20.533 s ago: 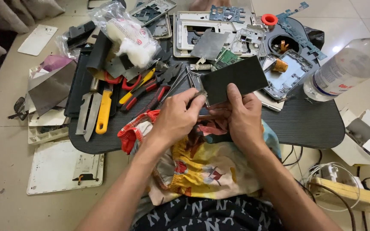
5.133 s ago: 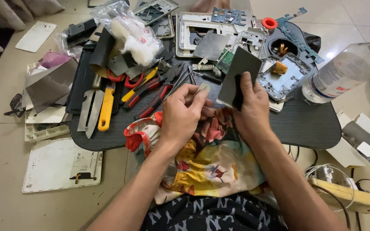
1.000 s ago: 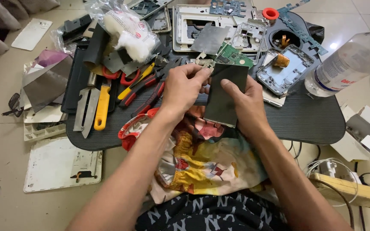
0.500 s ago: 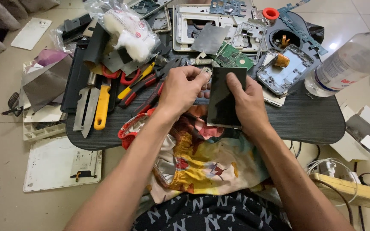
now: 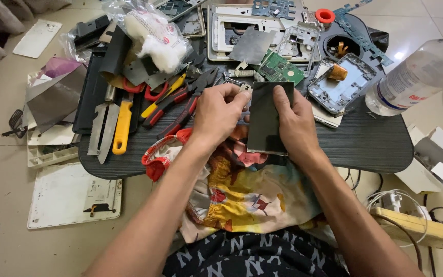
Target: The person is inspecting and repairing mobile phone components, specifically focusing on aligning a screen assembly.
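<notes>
The right hand (image 5: 298, 120) clamps a flat, dark, glossy rectangular panel (image 5: 266, 118), fingers along its right edge and the index finger over its top corner, holding it upright on its short end above the near edge of the table. The left hand (image 5: 219, 110) is pinched together at the panel's upper left corner, thumb and fingertips closed on what seems to be a small pale tab or tool; it is too small to tell which. Below both hands a crumpled cloth (image 5: 242, 190), printed in yellow, red and grey, lies across the person's lap.

The panel hangs over a black, wood-grained table (image 5: 365, 146) with rounded corners. Just beyond the panel lies a green circuit board (image 5: 279, 68), and beyond it a pale, hollow rectangular frame (image 5: 232, 31) with a grey metal sheet (image 5: 251, 46) resting on it. To the right sits an opened device shell (image 5: 342, 84) with a copper-coloured strip inside. At far right a clear plastic bottle (image 5: 419, 77) lies tilted.

To the left lie red-handled pliers (image 5: 173, 105), a yellow-handled saw blade (image 5: 120, 125) and a clear bag (image 5: 155, 33) holding white wadding. A white flat cover (image 5: 73, 195) rests on the tiled floor, near left.
</notes>
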